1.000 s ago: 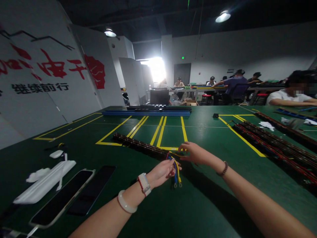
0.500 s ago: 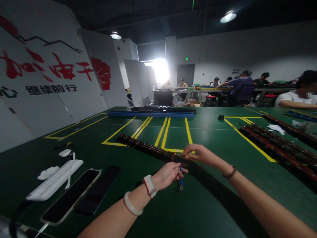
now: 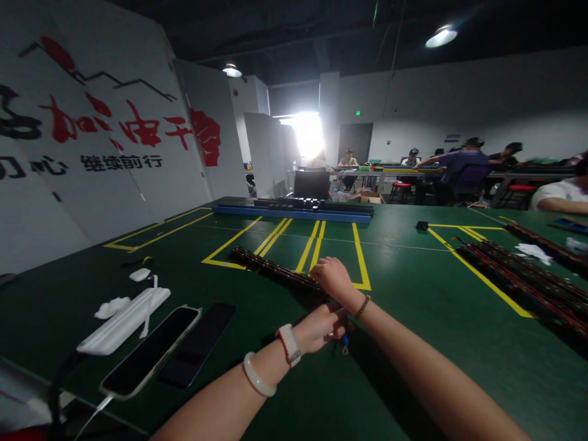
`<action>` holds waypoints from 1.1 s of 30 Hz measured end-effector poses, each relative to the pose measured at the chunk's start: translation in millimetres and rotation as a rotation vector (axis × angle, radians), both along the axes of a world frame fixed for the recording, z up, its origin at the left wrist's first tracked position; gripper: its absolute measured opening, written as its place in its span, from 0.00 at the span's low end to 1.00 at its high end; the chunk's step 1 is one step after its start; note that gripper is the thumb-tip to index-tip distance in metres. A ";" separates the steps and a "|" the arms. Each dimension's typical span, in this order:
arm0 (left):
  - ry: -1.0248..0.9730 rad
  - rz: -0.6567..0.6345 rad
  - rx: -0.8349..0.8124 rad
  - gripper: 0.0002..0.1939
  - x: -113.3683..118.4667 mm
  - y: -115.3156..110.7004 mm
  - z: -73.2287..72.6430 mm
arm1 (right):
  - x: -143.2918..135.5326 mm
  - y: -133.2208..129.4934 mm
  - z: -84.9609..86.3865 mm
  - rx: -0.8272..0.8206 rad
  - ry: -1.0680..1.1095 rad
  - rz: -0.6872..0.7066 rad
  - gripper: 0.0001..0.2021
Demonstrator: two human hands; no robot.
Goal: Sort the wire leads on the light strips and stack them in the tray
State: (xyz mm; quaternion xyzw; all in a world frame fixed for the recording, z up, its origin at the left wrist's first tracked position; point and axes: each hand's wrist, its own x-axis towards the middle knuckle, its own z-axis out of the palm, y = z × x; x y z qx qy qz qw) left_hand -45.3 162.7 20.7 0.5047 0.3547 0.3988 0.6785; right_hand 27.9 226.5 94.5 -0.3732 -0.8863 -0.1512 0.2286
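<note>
A long dark wire harness (image 3: pixel 275 267) lies slantwise on the green table, its near end running under my hands. My left hand (image 3: pixel 319 329) is closed around that near end. Below its fingers dangles a short blue wire with a ring terminal (image 3: pixel 345 347). Just above, my right hand (image 3: pixel 334 280) reaches across with curled fingers over the harness; what they pinch is hidden behind the hand. On my left wrist are a watch (image 3: pixel 289 344) and a pale bangle.
Two phones (image 3: pixel 151 352) and a white power strip (image 3: pixel 126 321) lie at the left. More wire bundles (image 3: pixel 519 275) lie at the right. A blue rail-like strip (image 3: pixel 294 212) sits along the far edge. Several people work at tables behind.
My right hand has moved left along the harness, crossing above my left hand, and its fingers have turned away from view. The whole view has shifted slightly; my left hand keeps its hold.
</note>
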 end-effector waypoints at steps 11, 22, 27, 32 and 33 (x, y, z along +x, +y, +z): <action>-0.054 -0.041 0.000 0.04 -1.8 -6.6 7.8 | 97.6 -7.9 -34.5 -0.234 0.191 0.016 0.16; 0.343 0.052 0.190 0.16 -8.9 -6.9 16.1 | 132.9 -8.8 -68.2 -0.300 0.278 0.043 0.13; 0.963 0.193 0.581 0.17 -20.1 -10.5 27.2 | 133.2 -3.9 -72.3 -0.175 0.286 0.044 0.13; 1.299 0.266 0.992 0.11 -18.1 -15.3 25.1 | 137.6 0.5 -75.5 -0.148 0.259 0.009 0.11; 1.317 0.276 0.995 0.11 -17.4 -15.7 24.2 | 137.9 0.9 -75.5 -0.159 0.270 0.000 0.10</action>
